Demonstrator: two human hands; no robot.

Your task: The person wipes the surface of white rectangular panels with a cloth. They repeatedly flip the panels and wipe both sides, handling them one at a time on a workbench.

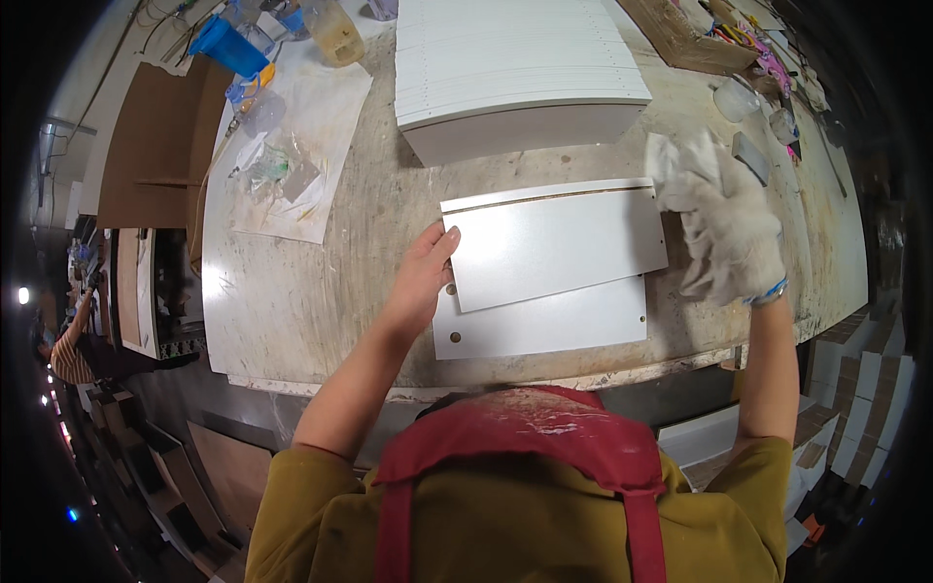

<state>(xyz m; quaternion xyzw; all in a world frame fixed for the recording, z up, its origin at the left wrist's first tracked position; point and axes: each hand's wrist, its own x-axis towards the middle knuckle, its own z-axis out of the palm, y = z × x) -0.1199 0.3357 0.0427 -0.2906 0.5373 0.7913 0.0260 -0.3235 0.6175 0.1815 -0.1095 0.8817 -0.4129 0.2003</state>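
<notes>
My left hand (428, 270), bare, grips the left edge of a white panel (554, 237) with the thumb on top. A dark groove runs along the panel's far edge, and small holes show at its right end. Beneath it, a second white panel (547, 324) lies at a slightly different angle, with round holes at its left side. My right hand (736, 233), in a pale work glove and blurred, is just right of the panels. It holds a whitish cloth (685, 164), and the fingers are hard to make out.
A large stack of white panels (517, 65) stands beyond on the worn worktable (335, 313). Stained paper (321, 146), a blue cup (229, 47) and bottles lie left. A cardboard box (685, 51) and a grey block (751, 158) are right. Another person (73, 350) is far left.
</notes>
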